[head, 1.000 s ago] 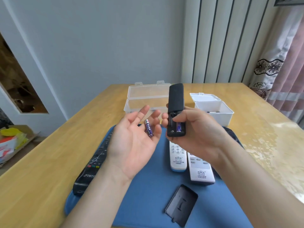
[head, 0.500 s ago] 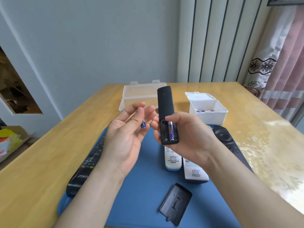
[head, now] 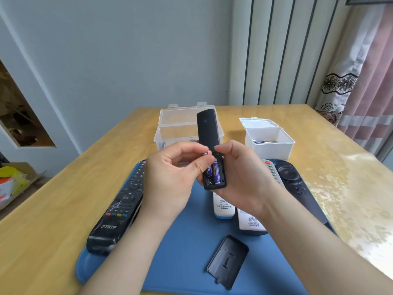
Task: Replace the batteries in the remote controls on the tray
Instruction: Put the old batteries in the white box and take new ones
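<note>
Over the blue tray [head: 180,265], the right hand [head: 244,179] grips an opened black remote [head: 207,130]; the left hand [head: 170,184] fingers pinch a battery [head: 209,171] at its slot. The cover [head: 228,260] lies by the tray's near edge.

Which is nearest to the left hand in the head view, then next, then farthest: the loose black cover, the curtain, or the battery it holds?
1. Battery, pinched in the left hand.
2. Black cover, on the tray, lower right.
3. Curtain, far right.
</note>
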`<state>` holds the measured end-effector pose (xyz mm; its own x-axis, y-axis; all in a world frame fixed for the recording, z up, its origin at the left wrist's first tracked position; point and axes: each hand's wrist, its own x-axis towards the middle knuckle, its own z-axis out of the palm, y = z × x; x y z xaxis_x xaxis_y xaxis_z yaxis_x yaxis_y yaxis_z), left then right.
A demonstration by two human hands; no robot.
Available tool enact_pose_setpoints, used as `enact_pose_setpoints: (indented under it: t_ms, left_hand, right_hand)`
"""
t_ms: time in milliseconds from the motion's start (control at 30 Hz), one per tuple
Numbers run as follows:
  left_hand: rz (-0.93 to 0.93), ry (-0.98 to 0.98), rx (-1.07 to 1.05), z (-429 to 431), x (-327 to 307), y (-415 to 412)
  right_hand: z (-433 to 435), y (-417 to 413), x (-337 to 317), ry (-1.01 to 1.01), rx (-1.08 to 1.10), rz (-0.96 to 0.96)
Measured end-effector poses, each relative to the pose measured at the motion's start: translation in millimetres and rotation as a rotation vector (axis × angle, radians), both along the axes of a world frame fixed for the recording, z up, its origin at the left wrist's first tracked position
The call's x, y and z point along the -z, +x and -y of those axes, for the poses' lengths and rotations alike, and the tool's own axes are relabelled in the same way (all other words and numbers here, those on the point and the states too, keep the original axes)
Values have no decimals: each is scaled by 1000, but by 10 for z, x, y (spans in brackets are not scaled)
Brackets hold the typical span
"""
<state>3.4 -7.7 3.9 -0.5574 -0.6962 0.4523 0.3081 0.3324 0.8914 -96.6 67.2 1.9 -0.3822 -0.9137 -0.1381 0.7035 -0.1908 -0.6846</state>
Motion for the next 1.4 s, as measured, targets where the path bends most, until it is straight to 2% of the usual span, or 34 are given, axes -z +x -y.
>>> enact_pose_setpoints:
  t_ms: [233,433,800,867,967,1100,1167,1267,1300,1334,1400]
  left_hand:
    - [71,-275,-117,37,91,-16]
    - [137,-686,-281,107,133,-11]
    - [175,-1032,-308,145,160,-40]
    - [248,-979,-250,145,176,-43]
    - [340,-691,-129,136,171,-41]
    - [267,-467,-71,75,27,20]
    - [394,-430,104,10,-60,95]
    - [966,-799,277,-105,-68,154]
    - [1101,-907,315,-149,-53,150]
    - [1176,-958,359,-190,-36,138]
    - [1203,-951,443,-254,-5,101]
  right_hand:
    - [-13,31,-46,-42,15,-23]
    - [-15,41,-65,-105,103,-68]
    - [-53,17,-83,-99,133,-124]
    - [-76,3,-78,-95,89,-158]
    - [-82,-38,-56,-93,77,-172]
    - [-67,-95,-27,-38,162,-213]
    - [-71,-146,-20,-4,225,-215]
    - [-87,-196,-21,1,291,-169]
    - [-89,-202,-16,0,302,-144]
    - [-91,-203,-11,-3,312,-118]
    - [-97,-208,8,-14,324,-42]
